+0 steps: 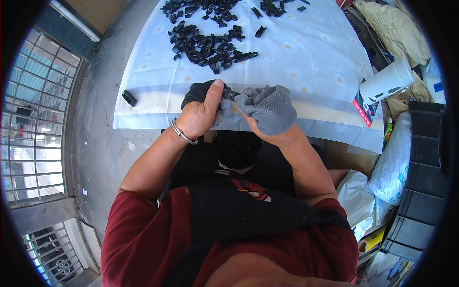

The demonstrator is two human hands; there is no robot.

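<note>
My left hand [201, 110] is closed over the table's near edge, its bare thumb on top and dark cloth over its fingers. A silver bracelet [184, 131] circles that wrist. My right hand [268, 111] wears a grey dotted glove and is closed right beside it. Between the two hands a small black plastic piece [230, 93] shows, gripped from both sides; its full shape is hidden by the fingers. Farther in on the table lies a pile of black plastic pieces [203, 45], with a second pile [201, 8] behind it.
The table [296, 62] has a pale flowered cover. A black key-fob-like object [129, 98] lies at its left edge. At the right are a white cylinder [386, 81], a red-and-black card [366, 110], plastic bags [393, 162] and a black crate [420, 177]. A barred window [38, 115] is at left.
</note>
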